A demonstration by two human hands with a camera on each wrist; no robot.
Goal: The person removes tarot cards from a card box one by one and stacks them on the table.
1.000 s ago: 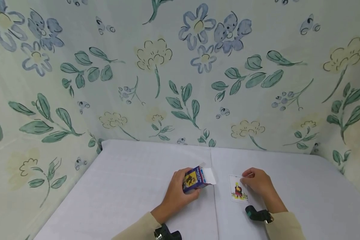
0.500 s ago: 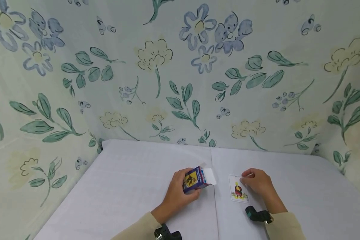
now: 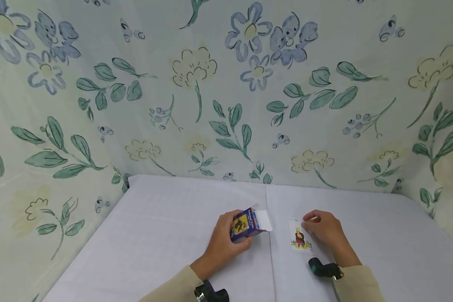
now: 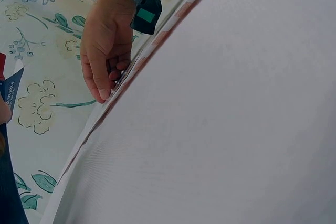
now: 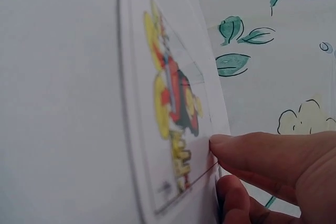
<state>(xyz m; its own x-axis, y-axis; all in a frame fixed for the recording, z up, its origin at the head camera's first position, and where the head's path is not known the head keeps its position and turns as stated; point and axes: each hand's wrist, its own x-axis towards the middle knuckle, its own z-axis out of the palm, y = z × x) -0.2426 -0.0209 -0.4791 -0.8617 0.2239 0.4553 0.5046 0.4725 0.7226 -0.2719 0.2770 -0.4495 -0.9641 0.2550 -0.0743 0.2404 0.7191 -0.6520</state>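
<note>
In the head view the left hand [image 3: 226, 239] grips a small blue and yellow card box [image 3: 241, 226], its white flap open toward the right. The box's blue side [image 4: 7, 171] shows at the left edge of the left wrist view. To the right, the right hand [image 3: 326, 228] pinches the upper right edge of a white card [image 3: 294, 247] with a cartoon figure in red and yellow. The right wrist view shows the right thumb and fingers [image 5: 262, 166] at the edge of the card [image 5: 144, 129], whose picture faces the camera.
A white cloth [image 3: 154, 218] with a crease down its middle covers the table. Behind it and at both sides hangs a pale fabric [image 3: 166, 109] printed with flowers and leaves. Dark wrist devices [image 3: 324, 268] sit on both wrists.
</note>
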